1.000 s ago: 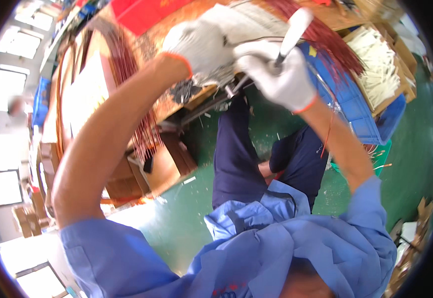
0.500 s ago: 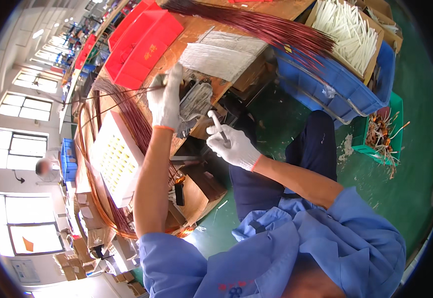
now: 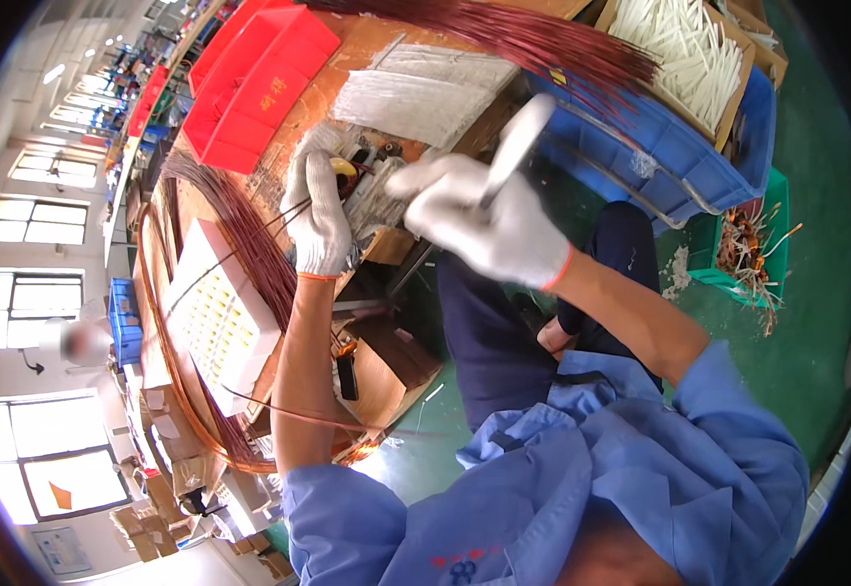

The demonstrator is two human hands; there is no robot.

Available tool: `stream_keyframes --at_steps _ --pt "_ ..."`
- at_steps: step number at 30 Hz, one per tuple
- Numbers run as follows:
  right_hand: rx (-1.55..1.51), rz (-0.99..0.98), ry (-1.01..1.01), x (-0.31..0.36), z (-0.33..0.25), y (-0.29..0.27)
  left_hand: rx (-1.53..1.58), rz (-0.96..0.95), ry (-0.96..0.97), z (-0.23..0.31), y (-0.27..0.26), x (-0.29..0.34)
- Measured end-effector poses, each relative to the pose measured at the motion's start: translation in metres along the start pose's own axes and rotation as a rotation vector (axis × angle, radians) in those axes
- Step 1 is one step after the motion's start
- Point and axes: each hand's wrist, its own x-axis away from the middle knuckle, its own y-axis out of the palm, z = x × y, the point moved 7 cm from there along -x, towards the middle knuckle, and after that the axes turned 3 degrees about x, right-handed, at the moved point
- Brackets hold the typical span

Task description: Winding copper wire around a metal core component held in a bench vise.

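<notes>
My left hand (image 3: 320, 220), in a white knitted glove, is closed around a small ring-shaped coil (image 3: 345, 183) with yellow and dark parts, mostly hidden by the fingers. Long dark wires (image 3: 240, 246) trail from it toward the lower left. To the right, my gloved right hand (image 3: 489, 220) is closed on a pale stick-like tool (image 3: 521, 137), smeared by motion; its exact kind cannot be made out. The tool points up and away, apart from the coil. Beneath and between the hands, a grey metal fixture (image 3: 382, 190) sits at the bench edge.
Red bins (image 3: 261, 93), a stack of white strips (image 3: 424, 93) and bundles of dark red wire (image 3: 504, 29) lie on the wooden bench. A foam block (image 3: 218, 317) stands at left. At right are a blue crate (image 3: 631, 171), a box of white sleeves (image 3: 675, 68) and a green scrap bin (image 3: 738, 244).
My right hand has risen and moved right, swinging the tool upward. The left hand has turned and lowered slightly, and the coil now shows; its wires slant lower, one crossing my forearm.
</notes>
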Motion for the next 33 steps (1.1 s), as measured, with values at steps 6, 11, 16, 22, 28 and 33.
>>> stream_keyframes --at_steps 6,11,16,22,28,33 --pt "0.521 -0.387 -0.563 0.024 -0.024 0.086 -0.210 -0.057 0.020 0.013 0.001 0.014" --pt "0.561 -0.390 -0.629 0.030 -0.014 0.097 -0.108 -0.072 -0.026 -0.012 -0.007 0.020" --pt "0.537 0.174 -0.356 -0.015 0.000 -0.013 -0.087 -0.105 0.002 -0.016 -0.006 0.017" --pt "-0.318 0.311 0.642 0.075 0.137 0.045 -0.109 -0.051 0.129 -0.009 -0.004 0.013" --pt "-0.389 -0.053 0.884 0.078 0.119 0.061 -0.034 -0.021 0.106 -0.024 -0.009 0.024" --pt "-0.225 0.188 0.741 0.061 0.113 -0.001 0.015 0.528 0.091 -0.049 0.013 0.128"
